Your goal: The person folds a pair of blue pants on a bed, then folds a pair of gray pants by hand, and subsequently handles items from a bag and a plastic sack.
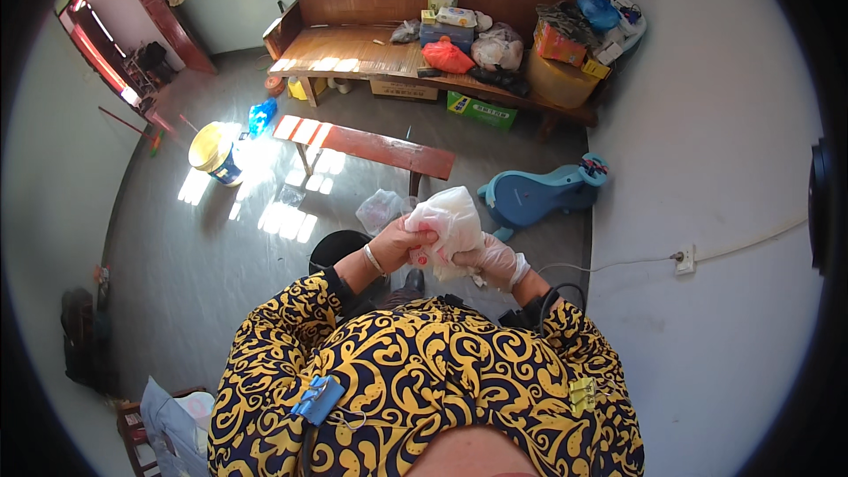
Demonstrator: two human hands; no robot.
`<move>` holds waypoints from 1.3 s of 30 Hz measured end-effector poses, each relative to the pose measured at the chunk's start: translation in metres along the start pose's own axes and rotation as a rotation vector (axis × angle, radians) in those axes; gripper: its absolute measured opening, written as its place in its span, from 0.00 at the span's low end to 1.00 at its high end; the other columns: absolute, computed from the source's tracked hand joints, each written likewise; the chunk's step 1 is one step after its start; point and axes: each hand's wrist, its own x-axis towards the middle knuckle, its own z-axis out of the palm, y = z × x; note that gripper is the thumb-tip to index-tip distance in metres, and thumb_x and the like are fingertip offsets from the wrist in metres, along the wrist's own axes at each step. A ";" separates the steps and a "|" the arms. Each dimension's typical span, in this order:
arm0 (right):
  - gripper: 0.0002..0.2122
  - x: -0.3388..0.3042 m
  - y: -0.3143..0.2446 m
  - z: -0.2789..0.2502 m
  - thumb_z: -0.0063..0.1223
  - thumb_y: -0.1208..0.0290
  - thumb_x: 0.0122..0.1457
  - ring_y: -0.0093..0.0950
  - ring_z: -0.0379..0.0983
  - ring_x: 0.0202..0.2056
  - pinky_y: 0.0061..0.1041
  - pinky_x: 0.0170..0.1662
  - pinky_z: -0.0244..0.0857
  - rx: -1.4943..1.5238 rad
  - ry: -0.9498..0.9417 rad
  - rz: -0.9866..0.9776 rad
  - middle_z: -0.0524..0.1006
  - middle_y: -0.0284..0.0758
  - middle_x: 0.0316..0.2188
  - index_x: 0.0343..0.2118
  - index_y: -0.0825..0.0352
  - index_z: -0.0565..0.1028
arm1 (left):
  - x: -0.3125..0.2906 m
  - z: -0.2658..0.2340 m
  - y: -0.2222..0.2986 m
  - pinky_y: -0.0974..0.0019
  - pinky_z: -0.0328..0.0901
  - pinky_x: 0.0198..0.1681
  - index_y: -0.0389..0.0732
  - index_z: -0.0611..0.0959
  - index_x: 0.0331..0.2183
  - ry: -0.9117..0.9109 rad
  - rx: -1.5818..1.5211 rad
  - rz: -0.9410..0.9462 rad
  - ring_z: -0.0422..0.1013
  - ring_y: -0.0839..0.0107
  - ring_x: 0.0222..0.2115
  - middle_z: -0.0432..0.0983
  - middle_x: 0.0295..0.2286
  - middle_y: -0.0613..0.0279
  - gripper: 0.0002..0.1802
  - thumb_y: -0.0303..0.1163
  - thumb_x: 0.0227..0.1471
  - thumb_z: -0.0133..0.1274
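Wooden bench (380,44): the long seat against the far wall, its right half piled with bags, boxes and bundles; well apart from the hands.
Floor (194,247): grey, with patches of sunlight ahead and to the left.
Low red bench (371,146): narrow, standing on the floor between the wooden bench and the person.
Blue ride-on toy (539,194): on the floor just right of the hands, by the wall.
Yellow bucket (215,152): on the floor to the far left, in the sun.
White plastic bag (450,223): held up in front of the chest, between both hands; its long axis runs from upper right down to lower left, and the bulk rises above the fingers.
Right hand (492,258): in a thin clear glove, curled under the bag's lower right side and gripping it, palm up.
Left hand (402,243): bare, a bangle at the wrist, fingers closed on the bag's left edge; both hands equally near.
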 end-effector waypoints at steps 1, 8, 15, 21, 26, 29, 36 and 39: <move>0.19 0.009 -0.007 -0.006 0.58 0.71 0.44 0.22 0.66 0.38 0.20 0.42 0.60 -0.011 0.016 -0.018 0.71 0.30 0.37 0.41 0.64 0.69 | 0.012 -0.001 0.007 0.69 0.63 0.41 0.39 0.72 0.39 -0.009 -0.023 0.036 0.67 0.72 0.36 0.71 0.34 0.63 0.19 0.24 0.42 0.54; 0.17 0.090 -0.061 -0.072 0.57 0.66 0.46 0.19 0.67 0.29 0.14 0.26 0.62 -0.319 0.204 -0.003 0.71 0.30 0.35 0.39 0.64 0.69 | 0.086 -0.046 0.063 0.69 0.66 0.36 0.40 0.71 0.40 0.016 -0.075 0.051 0.68 0.71 0.34 0.70 0.33 0.63 0.22 0.23 0.39 0.56; 0.16 0.174 -0.132 -0.099 0.56 0.65 0.47 0.18 0.66 0.28 0.14 0.25 0.61 -0.393 0.576 -0.272 0.72 0.29 0.30 0.37 0.65 0.70 | 0.160 -0.125 0.129 0.79 0.60 0.15 0.45 0.73 0.33 0.585 0.038 0.215 0.68 0.78 0.21 0.71 0.26 0.68 0.12 0.27 0.41 0.55; 0.15 0.227 -0.143 -0.089 0.53 0.67 0.50 0.15 0.64 0.22 0.11 0.24 0.58 -0.420 0.135 0.026 0.71 0.28 0.24 0.41 0.66 0.69 | 0.212 -0.143 0.152 0.73 0.65 0.23 0.46 0.70 0.38 0.479 -0.200 0.337 0.69 0.77 0.28 0.70 0.34 0.66 0.14 0.31 0.46 0.51; 0.15 0.285 -0.167 -0.088 0.52 0.67 0.50 0.14 0.62 0.20 0.11 0.21 0.56 -0.279 0.149 -0.022 0.69 0.27 0.21 0.40 0.67 0.69 | 0.239 -0.126 0.169 0.66 0.65 0.35 0.44 0.69 0.41 0.253 -0.333 0.305 0.68 0.70 0.35 0.70 0.35 0.63 0.18 0.33 0.46 0.51; 0.11 0.321 -0.178 -0.097 0.53 0.69 0.49 0.14 0.62 0.18 0.12 0.19 0.55 -0.154 0.127 0.009 0.69 0.27 0.19 0.36 0.65 0.70 | 0.256 -0.129 0.184 0.65 0.65 0.36 0.43 0.69 0.41 0.260 -0.389 0.347 0.68 0.69 0.35 0.70 0.35 0.61 0.18 0.30 0.46 0.51; 0.05 0.401 -0.213 -0.133 0.54 0.71 0.46 0.15 0.57 0.13 0.13 0.13 0.47 -0.156 -0.018 0.318 0.64 0.26 0.13 0.24 0.59 0.68 | 0.292 -0.158 0.211 0.70 0.66 0.28 0.41 0.71 0.39 0.441 -0.200 0.444 0.69 0.70 0.31 0.71 0.32 0.62 0.15 0.28 0.45 0.51; 0.05 0.433 -0.229 -0.160 0.54 0.72 0.44 0.16 0.57 0.13 0.14 0.13 0.48 -0.255 -0.069 0.324 0.64 0.26 0.13 0.23 0.59 0.68 | 0.325 -0.162 0.226 0.73 0.64 0.23 0.42 0.72 0.38 0.520 -0.164 0.472 0.70 0.71 0.30 0.72 0.31 0.63 0.14 0.29 0.45 0.51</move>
